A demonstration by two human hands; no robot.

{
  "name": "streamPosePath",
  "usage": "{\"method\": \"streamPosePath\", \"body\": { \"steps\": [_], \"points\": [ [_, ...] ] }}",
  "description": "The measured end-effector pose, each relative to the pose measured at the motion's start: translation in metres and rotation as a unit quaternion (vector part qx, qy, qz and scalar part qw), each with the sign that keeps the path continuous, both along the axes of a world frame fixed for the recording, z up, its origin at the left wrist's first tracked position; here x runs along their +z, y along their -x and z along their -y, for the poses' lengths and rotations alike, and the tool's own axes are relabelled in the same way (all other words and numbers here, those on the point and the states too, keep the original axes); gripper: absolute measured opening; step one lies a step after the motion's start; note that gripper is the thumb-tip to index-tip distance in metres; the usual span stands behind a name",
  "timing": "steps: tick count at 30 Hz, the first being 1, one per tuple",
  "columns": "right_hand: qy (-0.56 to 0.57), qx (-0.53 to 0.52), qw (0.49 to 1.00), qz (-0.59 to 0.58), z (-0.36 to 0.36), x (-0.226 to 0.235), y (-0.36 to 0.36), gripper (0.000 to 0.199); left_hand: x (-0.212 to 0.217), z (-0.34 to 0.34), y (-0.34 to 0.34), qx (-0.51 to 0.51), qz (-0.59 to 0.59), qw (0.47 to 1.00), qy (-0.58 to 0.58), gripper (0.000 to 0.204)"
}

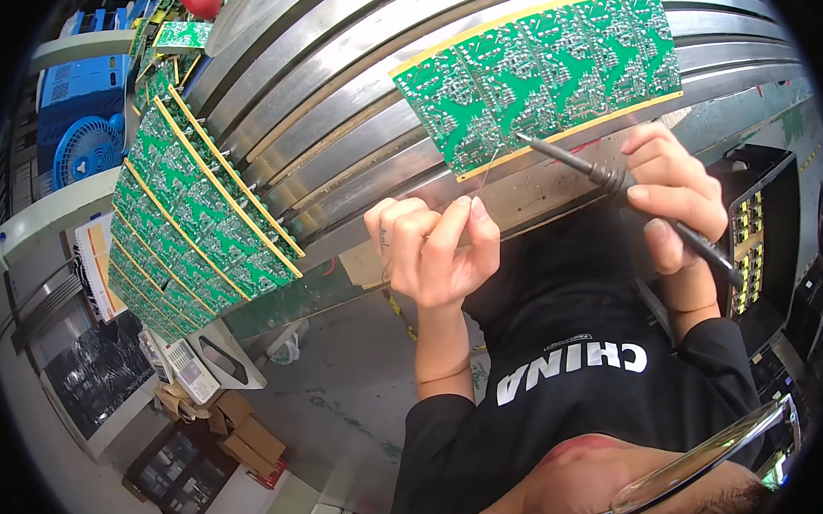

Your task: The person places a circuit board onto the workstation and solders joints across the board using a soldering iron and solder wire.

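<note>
A green circuit board panel [564, 71] with yellow edge strips lies on the metal rails, its solder joints facing up. My right hand [675, 195] is closed around a black soldering iron [573, 161]. The iron's tip points at the board's near edge, left of its middle; whether it touches a joint is too small to tell. My left hand [437, 251] pinches a thin solder wire [487, 173] between thumb and forefinger. The wire's upper end reaches the same edge, close to the iron's tip.
Several similar board panels [184, 207] stand stacked at the left. Beyond them are a blue fan [88, 153] and smaller board pieces [184, 34]. Slotted metal rails [331, 104] run under the work. A black bin [767, 232] holding yellow parts stands at the right.
</note>
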State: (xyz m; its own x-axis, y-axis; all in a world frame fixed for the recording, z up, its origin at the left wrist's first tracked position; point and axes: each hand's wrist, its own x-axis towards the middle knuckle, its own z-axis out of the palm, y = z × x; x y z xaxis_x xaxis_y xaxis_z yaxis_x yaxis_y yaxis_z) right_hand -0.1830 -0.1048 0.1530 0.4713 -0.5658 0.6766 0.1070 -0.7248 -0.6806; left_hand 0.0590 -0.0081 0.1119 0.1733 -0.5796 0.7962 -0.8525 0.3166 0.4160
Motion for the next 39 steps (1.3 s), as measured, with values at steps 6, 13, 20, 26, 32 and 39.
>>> {"method": "streamPosePath", "body": {
  "steps": [6, 13, 20, 26, 32, 39],
  "points": [
    [-0.011, 0.002, 1.000, 0.004, -0.019, -0.024, 0.000, 0.026, 0.000, -0.001, 0.000, -0.004, 0.001, 1.000, -0.008, 0.019],
    [-0.013, -0.010, 1.000, -0.011, -0.024, -0.022, -0.006, 0.026, 0.002, 0.001, 0.001, 0.003, 0.002, 1.000, -0.017, 0.017],
    [0.010, -0.040, 0.998, -0.055, -0.039, -0.013, -0.011, 0.027, 0.003, 0.001, 0.001, 0.001, 0.009, 1.000, -0.023, 0.017],
    [0.044, -0.064, 0.992, -0.099, -0.050, -0.007, -0.016, 0.035, 0.003, 0.001, 0.001, 0.001, 0.014, 0.999, -0.031, 0.017],
    [0.065, -0.080, 0.987, -0.122, -0.056, -0.005, -0.020, 0.035, 0.004, 0.002, 0.001, -0.028, -0.029, 0.999, -0.003, 0.010],
    [0.082, -0.084, 0.984, -0.134, -0.058, -0.004, -0.022, 0.037, 0.005, 0.001, -0.001, -0.071, -0.038, 0.997, -0.005, 0.008]
  ]
}}
